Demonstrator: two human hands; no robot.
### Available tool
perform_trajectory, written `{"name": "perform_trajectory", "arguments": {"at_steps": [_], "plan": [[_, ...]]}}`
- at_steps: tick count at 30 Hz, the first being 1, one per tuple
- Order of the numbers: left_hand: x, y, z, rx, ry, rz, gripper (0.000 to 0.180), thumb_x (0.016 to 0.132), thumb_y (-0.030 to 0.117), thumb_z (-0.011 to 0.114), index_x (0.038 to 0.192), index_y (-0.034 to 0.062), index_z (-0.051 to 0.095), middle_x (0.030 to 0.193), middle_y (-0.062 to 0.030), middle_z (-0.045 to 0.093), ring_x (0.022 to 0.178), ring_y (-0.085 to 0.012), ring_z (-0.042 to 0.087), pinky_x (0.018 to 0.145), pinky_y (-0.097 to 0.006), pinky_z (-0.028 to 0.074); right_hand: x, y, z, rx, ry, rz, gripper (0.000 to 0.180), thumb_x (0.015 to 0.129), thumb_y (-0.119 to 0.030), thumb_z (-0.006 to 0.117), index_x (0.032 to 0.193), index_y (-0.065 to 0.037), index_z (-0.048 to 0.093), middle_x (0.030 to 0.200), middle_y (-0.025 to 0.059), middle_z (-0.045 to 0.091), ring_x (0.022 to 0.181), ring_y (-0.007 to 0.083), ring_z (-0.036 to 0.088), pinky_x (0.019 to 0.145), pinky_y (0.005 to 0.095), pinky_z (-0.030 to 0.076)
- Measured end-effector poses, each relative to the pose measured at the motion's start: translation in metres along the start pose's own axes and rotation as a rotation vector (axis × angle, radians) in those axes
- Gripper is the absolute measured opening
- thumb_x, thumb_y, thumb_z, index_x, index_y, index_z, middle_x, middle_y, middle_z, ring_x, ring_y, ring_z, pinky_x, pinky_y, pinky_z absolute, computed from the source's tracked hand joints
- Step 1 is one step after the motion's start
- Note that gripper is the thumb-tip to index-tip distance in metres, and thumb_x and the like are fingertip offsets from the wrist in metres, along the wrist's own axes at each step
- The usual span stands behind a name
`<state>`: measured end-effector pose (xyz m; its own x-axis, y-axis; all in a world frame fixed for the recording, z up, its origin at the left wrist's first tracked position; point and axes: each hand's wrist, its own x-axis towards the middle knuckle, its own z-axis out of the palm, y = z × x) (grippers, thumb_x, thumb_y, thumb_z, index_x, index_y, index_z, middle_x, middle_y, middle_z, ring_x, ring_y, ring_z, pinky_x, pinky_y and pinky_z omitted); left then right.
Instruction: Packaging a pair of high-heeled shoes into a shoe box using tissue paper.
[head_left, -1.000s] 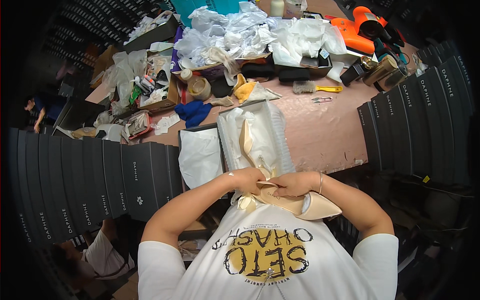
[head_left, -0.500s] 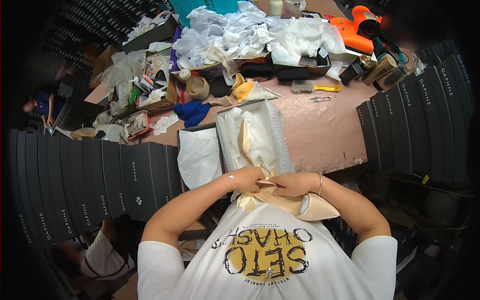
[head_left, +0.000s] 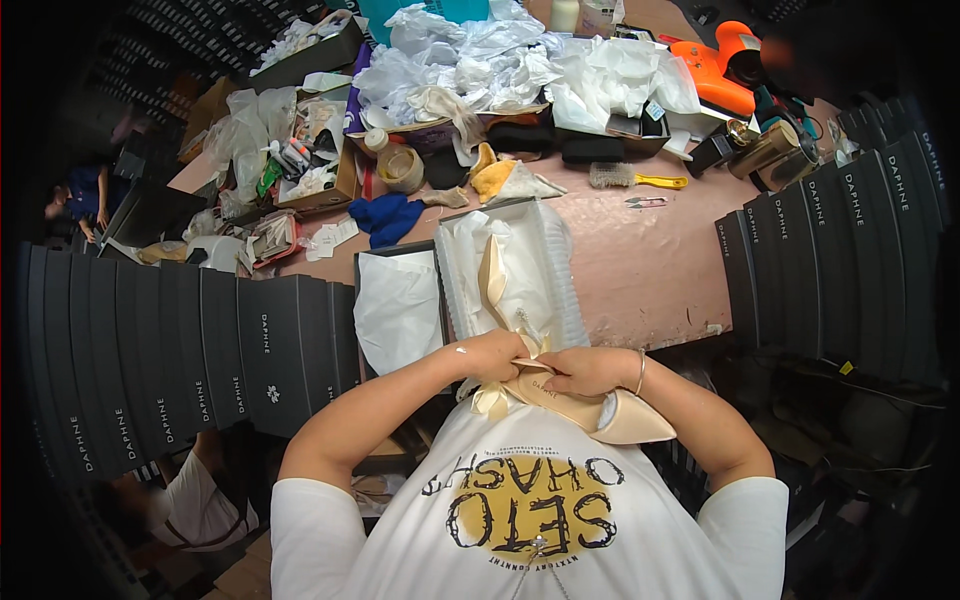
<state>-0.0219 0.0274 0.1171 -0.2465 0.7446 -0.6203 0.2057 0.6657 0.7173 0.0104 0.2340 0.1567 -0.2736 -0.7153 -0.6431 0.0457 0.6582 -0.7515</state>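
Close to my chest, a beige pointed-toe shoe [head_left: 563,403] lies tilted, its toe to the lower right. My right hand [head_left: 590,371] is closed on its edge near the heel end. At that same end my left hand [head_left: 497,356] has its fingers pinched together; they partly hide the strap there. A pale cream ribbon [head_left: 490,401] hangs below my left hand. Just beyond, a second beige shoe [head_left: 491,278] rests in an open shoe box [head_left: 447,279] lined with white tissue. Left of it sits a dark box lid [head_left: 357,300] with white paper [head_left: 397,308] in it.
Dark shoe boxes stand in rows on the left [head_left: 190,345] and right [head_left: 820,245]. Farther back are crumpled white tissue [head_left: 455,70], a blue cloth [head_left: 385,217], a yellow-handled brush [head_left: 640,178] and an orange tool [head_left: 715,75]. Other people [head_left: 88,197] are at the far left and lower left.
The view has shifted slightly, so the surroundings sit a little differently. Both hands stay on the shoe in nearly the same pose.
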Motion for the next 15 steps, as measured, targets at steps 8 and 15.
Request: {"name": "perform_trajectory", "arguments": {"at_steps": [8,15], "plan": [[-0.0016,0.0045,-0.0086,0.062,-0.046,0.034,0.03,0.073,0.013,0.065,0.1,0.0014,0.067,0.084,-0.0194,0.067,0.08,-0.0322,0.065,0.074,-0.037,0.05,0.0025,0.0037,-0.0005,0.03,0.001,-0.012,0.051,0.093,-0.026,0.052,0.131,0.007,0.042,0.113,0.027,0.059,0.105,0.0369,0.058,0.091,0.0385,0.044],[0.0015,0.0027,-0.0071,0.076,0.02,0.067,0.026,0.072,0.011,0.065,0.095,-0.0002,0.068,0.081,-0.0196,0.067,0.078,-0.0327,0.065,0.072,-0.037,0.05,0.0034,0.0041,-0.0021,0.007,-0.001,0.006,0.052,0.092,-0.026,0.052,0.131,0.006,0.042,0.113,0.0273,0.059,0.104,0.0373,0.058,0.09,0.0386,0.044]]}}
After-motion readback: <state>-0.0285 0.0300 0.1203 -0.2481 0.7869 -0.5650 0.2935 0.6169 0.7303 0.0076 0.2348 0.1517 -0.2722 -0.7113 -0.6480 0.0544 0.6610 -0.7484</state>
